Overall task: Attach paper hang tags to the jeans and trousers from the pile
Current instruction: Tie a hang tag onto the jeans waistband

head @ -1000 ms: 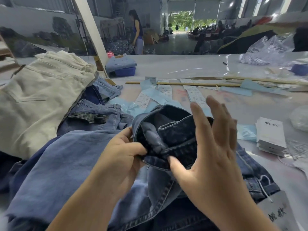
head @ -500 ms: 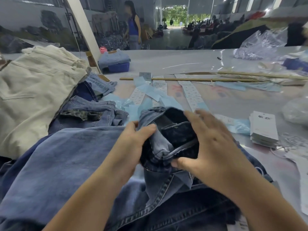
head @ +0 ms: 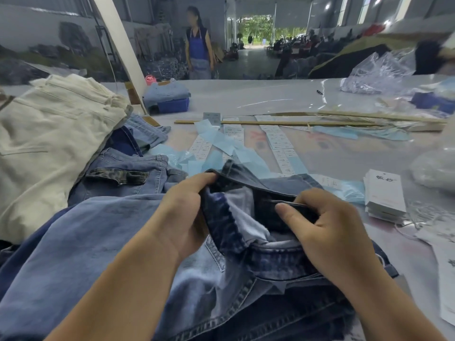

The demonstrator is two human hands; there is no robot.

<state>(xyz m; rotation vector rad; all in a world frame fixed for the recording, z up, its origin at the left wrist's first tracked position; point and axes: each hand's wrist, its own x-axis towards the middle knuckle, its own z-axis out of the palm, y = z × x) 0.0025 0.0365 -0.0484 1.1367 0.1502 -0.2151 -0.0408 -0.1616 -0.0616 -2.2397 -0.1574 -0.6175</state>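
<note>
Since a second ago her right hand (head: pixel 327 232) has closed, pinching the dark blue denim jeans' waistband (head: pixel 251 217) atop the pile; left hand (head: pixel 183 212) grips its other edge. Next, probably: fetch a tag from the white paper hang-tag stack (head: pixel 384 195) nearby.

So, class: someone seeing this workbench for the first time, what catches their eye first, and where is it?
Front and centre, the left hand and right hand grip the dark jeans at the waistband, on a heap of blue denim. At left lies a cream trouser pile; at right, a stack of white tags on the table.
</note>
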